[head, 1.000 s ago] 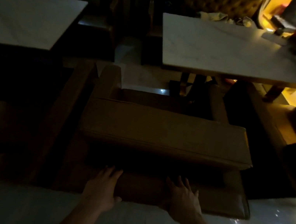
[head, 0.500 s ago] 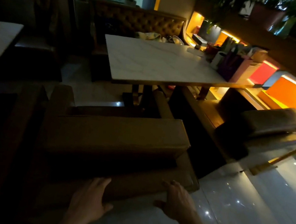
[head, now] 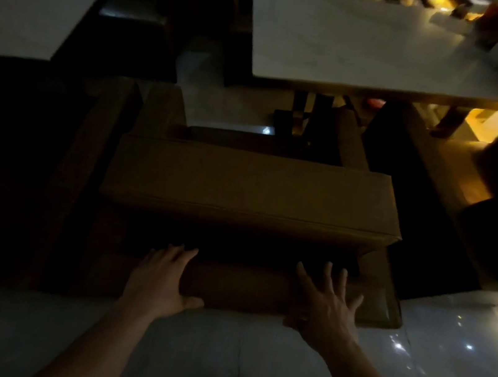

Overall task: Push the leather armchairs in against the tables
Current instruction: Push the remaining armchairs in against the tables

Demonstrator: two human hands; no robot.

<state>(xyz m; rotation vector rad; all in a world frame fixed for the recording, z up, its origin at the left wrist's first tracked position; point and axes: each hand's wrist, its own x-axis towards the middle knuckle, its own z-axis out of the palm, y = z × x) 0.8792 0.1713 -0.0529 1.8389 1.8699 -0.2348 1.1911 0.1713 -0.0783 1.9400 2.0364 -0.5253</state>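
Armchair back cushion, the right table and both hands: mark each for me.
Armchair back cushion (head: 251, 188): head view, middle of its top face.
Right table (head: 361, 49): head view, bare marble top.
Left hand (head: 162, 275): head view, back of hand.
Right hand (head: 325, 308): head view, back of hand.

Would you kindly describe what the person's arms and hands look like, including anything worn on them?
Both forearms are bare as far as the frame shows, no sleeves or watch visible. The left hand wears nothing. The right hand may carry a ring, a faint glint too dim to confirm. No gloves.
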